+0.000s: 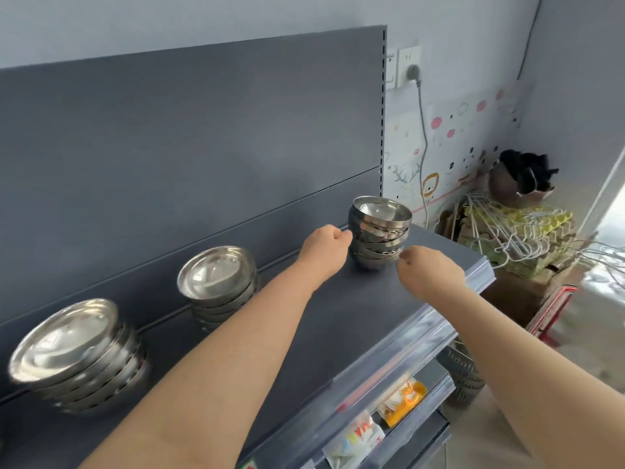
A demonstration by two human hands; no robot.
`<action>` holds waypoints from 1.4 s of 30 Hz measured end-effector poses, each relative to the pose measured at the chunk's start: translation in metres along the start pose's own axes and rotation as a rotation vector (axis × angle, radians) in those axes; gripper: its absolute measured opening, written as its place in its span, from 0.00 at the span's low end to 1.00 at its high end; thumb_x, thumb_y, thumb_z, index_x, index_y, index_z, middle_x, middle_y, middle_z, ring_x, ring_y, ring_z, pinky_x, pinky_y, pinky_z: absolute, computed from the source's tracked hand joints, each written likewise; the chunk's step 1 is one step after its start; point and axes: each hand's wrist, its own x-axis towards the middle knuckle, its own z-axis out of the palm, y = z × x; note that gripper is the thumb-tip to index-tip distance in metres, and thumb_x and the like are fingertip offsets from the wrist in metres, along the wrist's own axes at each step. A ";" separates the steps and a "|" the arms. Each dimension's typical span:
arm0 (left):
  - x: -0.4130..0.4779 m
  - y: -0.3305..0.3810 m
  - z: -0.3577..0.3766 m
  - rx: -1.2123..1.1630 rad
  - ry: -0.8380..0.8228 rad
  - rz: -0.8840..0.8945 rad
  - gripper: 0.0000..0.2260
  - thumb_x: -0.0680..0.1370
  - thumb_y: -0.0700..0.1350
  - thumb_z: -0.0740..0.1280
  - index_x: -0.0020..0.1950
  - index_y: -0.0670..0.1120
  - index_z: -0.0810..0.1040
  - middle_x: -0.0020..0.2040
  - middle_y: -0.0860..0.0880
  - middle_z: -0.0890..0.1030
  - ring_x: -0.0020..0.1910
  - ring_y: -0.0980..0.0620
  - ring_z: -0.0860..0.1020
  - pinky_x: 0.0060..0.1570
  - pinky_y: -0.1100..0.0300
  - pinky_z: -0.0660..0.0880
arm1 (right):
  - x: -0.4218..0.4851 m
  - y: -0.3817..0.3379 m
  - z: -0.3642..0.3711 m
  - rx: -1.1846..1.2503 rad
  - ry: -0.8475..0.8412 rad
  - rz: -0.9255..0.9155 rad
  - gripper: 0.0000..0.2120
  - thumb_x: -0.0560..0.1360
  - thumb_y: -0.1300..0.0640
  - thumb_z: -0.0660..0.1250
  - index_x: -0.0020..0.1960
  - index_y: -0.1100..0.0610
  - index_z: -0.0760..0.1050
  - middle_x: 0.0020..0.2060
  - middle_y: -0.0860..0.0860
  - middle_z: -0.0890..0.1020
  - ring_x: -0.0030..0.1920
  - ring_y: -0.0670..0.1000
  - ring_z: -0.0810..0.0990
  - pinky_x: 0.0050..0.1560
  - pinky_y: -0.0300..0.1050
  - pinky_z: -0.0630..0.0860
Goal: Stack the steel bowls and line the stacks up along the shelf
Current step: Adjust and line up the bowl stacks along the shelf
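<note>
Three stacks of steel bowls stand in a row on the dark grey shelf [338, 319], close to its back panel [203, 147]. The left stack [77, 357] and the middle stack [220, 282] hold wide, shallow bowls and are well apart. The right stack [378, 231] (smaller, deeper bowls) stands near the shelf's far right end.

Both arms reach to this stack. The left hand [326, 247] has its fingers curled and touches the stack's left side. The right hand [427, 270], also curled, has its fingertips just beside the lower bowls at the front right. I cannot tell whether either hand actually grips the stack.

Snack packets [402, 399] lie on a lower shelf.
</note>
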 end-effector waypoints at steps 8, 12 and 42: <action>0.053 0.045 0.042 -0.491 0.077 -0.258 0.16 0.84 0.57 0.49 0.50 0.52 0.73 0.46 0.52 0.77 0.45 0.55 0.75 0.45 0.56 0.73 | 0.070 0.030 -0.028 0.443 -0.181 -0.114 0.21 0.83 0.50 0.49 0.70 0.62 0.64 0.67 0.61 0.72 0.64 0.62 0.71 0.57 0.51 0.66; 0.060 0.042 0.041 -0.543 0.123 -0.384 0.23 0.82 0.62 0.50 0.65 0.50 0.74 0.60 0.48 0.79 0.59 0.48 0.77 0.59 0.44 0.76 | 0.092 0.021 -0.022 0.564 -0.227 -0.163 0.18 0.82 0.49 0.50 0.61 0.61 0.68 0.55 0.59 0.78 0.53 0.60 0.74 0.48 0.49 0.66; 0.075 -0.008 -0.033 -0.187 0.347 -0.479 0.07 0.76 0.38 0.63 0.48 0.37 0.79 0.37 0.42 0.82 0.32 0.48 0.81 0.30 0.56 0.82 | 0.114 -0.036 0.014 0.541 -0.433 -0.130 0.11 0.74 0.61 0.60 0.45 0.65 0.78 0.34 0.56 0.83 0.33 0.55 0.81 0.35 0.45 0.80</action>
